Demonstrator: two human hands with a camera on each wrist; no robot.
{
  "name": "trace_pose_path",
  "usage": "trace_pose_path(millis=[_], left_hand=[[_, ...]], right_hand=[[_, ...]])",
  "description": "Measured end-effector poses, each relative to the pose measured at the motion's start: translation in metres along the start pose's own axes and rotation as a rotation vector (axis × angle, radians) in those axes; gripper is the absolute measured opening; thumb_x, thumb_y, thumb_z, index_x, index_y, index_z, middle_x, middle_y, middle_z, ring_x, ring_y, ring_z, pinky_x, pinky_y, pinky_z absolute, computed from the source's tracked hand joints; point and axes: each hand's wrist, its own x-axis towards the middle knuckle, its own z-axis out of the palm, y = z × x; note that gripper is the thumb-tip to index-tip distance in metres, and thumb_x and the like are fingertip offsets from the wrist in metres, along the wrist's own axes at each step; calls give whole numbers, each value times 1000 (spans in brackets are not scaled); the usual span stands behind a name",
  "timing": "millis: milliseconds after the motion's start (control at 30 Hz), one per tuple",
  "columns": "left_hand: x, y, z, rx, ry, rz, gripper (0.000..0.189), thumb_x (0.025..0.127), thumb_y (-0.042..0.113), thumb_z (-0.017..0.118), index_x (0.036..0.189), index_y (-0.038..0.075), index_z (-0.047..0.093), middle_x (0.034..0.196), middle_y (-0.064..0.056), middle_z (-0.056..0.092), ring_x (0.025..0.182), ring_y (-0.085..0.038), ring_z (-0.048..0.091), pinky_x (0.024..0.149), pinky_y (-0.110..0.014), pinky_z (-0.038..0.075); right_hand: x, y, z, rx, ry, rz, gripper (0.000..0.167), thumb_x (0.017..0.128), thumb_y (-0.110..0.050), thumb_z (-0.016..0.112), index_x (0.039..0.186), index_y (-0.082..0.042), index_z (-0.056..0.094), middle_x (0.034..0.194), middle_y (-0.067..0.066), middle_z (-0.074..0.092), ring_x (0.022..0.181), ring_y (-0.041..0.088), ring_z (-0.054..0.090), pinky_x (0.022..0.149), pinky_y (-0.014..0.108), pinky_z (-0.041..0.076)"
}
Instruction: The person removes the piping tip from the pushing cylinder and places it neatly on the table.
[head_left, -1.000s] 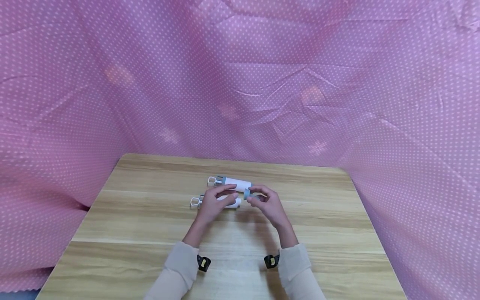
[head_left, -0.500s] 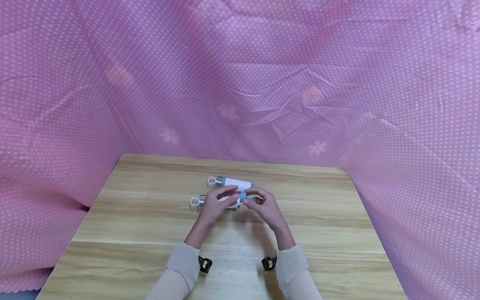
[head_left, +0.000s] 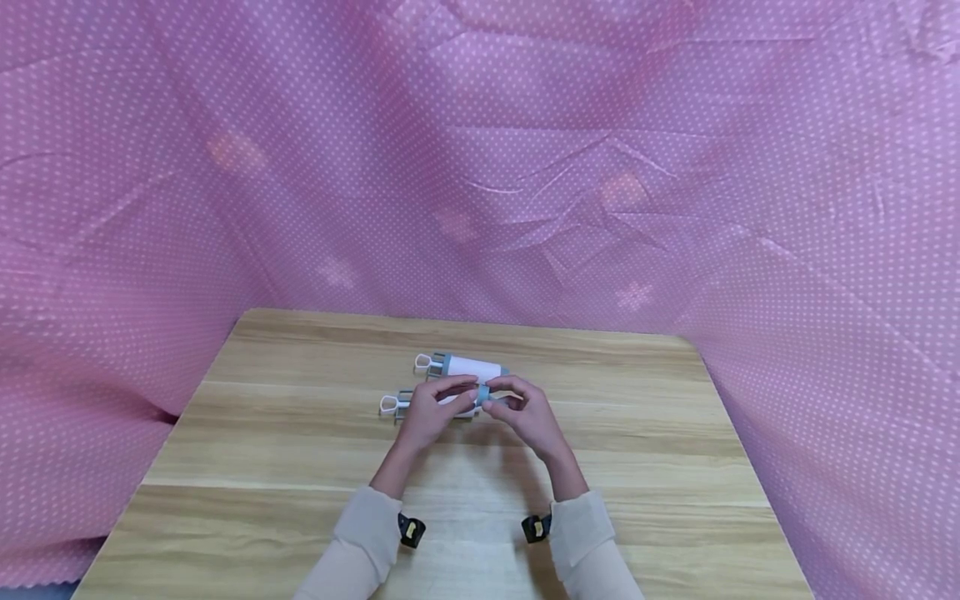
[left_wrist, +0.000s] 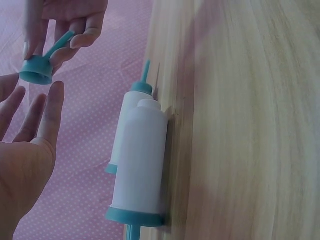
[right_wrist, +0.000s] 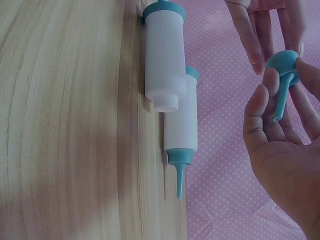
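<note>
My right hand (head_left: 534, 417) pinches a teal nozzle cap (right_wrist: 284, 62) between thumb and fingers, its thin spout (right_wrist: 281, 100) angled toward the palm. The wide hollow mouth of the cap faces my left hand (head_left: 427, 412). Loosely curved, the left fingers (left_wrist: 51, 110) and thumb sit right at the cap's rim. Below the hands lies a large white syringe (left_wrist: 140, 155) with a teal collar and a bare, stubby threaded end (right_wrist: 166, 103). Beyond it, a second white syringe (head_left: 474, 369) has its teal nozzle (right_wrist: 180, 160) fitted. Both ring handles point left.
The syringes lie side by side on a wooden table (head_left: 300, 458). Pink dotted cloth (head_left: 480, 167) hangs behind the table and along both sides. A small black camera (head_left: 410, 530) is worn at the left wrist, another (head_left: 536, 527) at the right.
My right hand has moved left with the nozzle cap, bringing it close to the left fingertips. The left hand has barely shifted. Both syringes stay where they were.
</note>
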Motion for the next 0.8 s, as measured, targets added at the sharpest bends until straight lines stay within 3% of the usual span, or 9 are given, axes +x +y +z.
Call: trace_pose_path(millis=[267, 433, 633, 800], left_hand=[[-2, 5, 1, 2, 2, 44, 27, 94, -1, 70, 118, -12, 68, 116, -25, 70, 109, -37, 67, 100, -54, 49], [-3, 8, 1, 5, -21, 49, 27, 94, 1, 70, 119, -11, 68, 117, -26, 69, 110, -41, 65, 102, -57, 47], [-3, 8, 1, 20, -25, 35, 27, 95, 5, 70, 119, -9, 69, 117, -24, 70, 110, -38, 65, 102, -55, 47], [-3, 5, 0, 20, -17, 15, 27, 95, 6, 71, 118, -6, 70, 116, -21, 71, 109, -33, 66, 101, -49, 49]], right_hand=[[1, 2, 1, -2, -3, 1, 30, 91, -6, 76, 120, -1, 68, 120, 13, 63, 86, 28, 67, 77, 27, 56], [0, 1, 3, -1, -5, 6, 33, 91, -7, 77, 121, 2, 67, 124, 20, 61, 85, 25, 68, 78, 27, 56], [0, 1, 3, -8, -9, 12, 35, 91, -8, 76, 122, 4, 65, 126, 24, 60, 87, 30, 69, 77, 27, 56], [0, 3, 3, -5, -9, 21, 34, 90, -7, 76, 122, 0, 66, 124, 20, 62, 87, 25, 69, 78, 28, 57]])
